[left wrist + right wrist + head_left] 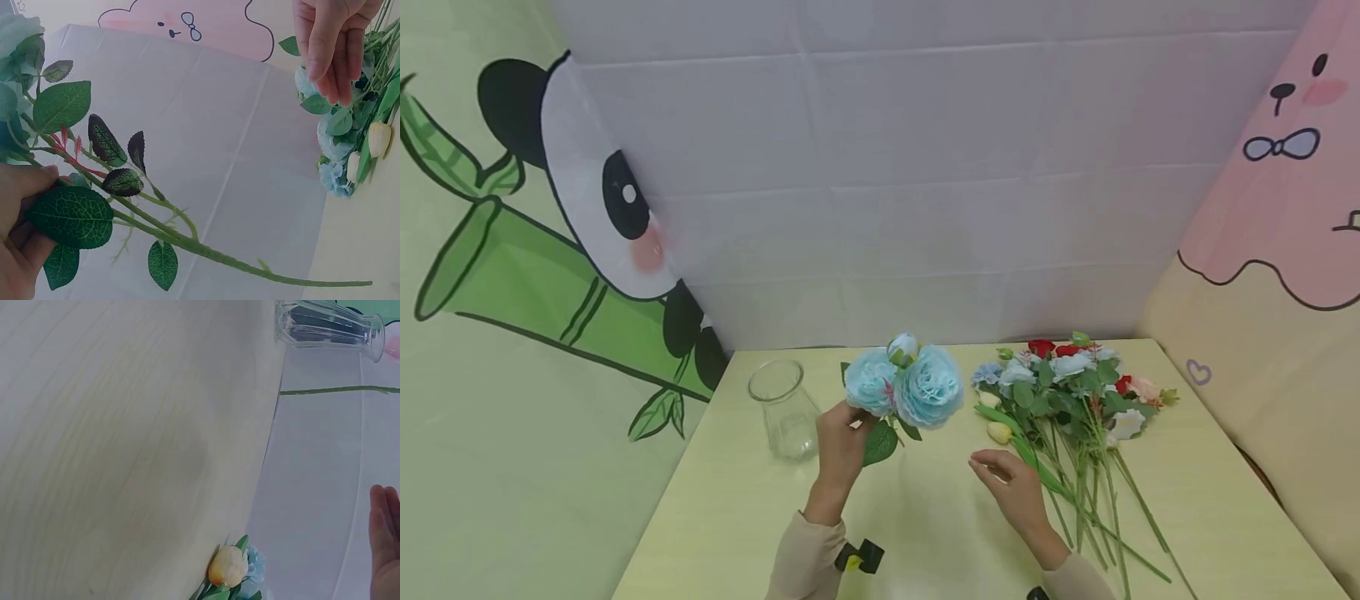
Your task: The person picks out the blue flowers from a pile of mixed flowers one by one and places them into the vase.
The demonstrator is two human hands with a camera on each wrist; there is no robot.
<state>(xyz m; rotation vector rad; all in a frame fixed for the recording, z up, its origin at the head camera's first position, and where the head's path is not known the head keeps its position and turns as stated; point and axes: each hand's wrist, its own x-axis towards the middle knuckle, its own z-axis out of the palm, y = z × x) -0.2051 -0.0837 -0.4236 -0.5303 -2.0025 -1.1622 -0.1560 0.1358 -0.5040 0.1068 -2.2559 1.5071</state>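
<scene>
My left hand [841,446] grips an artificial blue peony spray [929,387] close under its blooms, with two full flowers and a bud showing at the top. In the left wrist view its branched green stem [231,255] runs down to a bare cut end, with leaves and small red sprigs near the fingers. My right hand [1017,487] hovers over the table between the spray and a flower pile, fingers loosely extended and holding nothing. In the right wrist view the spray's stem [337,390] crosses near the vase, above the right hand's fingers [381,531].
A clear glass vase [790,421] stands upright at the table's left. On the right lies a pile of artificial flowers [1060,379] in blue, red, white and pink, including yellow tulips [999,432], with long stems [1112,500] reaching toward the front. A pale cloth [925,208] hangs behind the table.
</scene>
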